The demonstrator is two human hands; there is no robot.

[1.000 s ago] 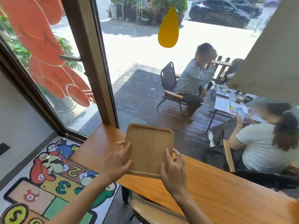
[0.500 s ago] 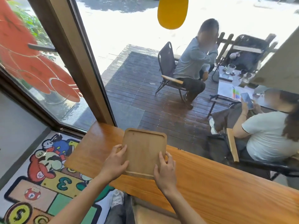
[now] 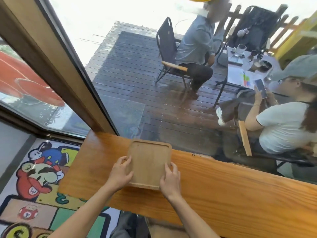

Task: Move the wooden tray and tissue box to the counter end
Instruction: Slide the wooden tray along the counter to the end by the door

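A pale, square wooden tray (image 3: pixel 150 160) with rounded corners lies low over the left end of the orange-brown wooden counter (image 3: pixel 223 189), close to the window. My left hand (image 3: pixel 121 172) grips its near-left edge, fingers over the rim. Gripping the near-right corner is my right hand (image 3: pixel 170 179). The tray holds nothing. No tissue box is in view.
The counter runs along a large window with a thick wooden frame post (image 3: pixel 56 66) at its left end. Left of the counter lies a colourful cartoon floor mat (image 3: pixel 34 186). A stool seat (image 3: pixel 164 231) sits below the counter. Behind the glass, two people sit at a deck table.
Both hands have brought the tray down from a tilted, lifted pose toward the counter's left end. The view has tipped downward.
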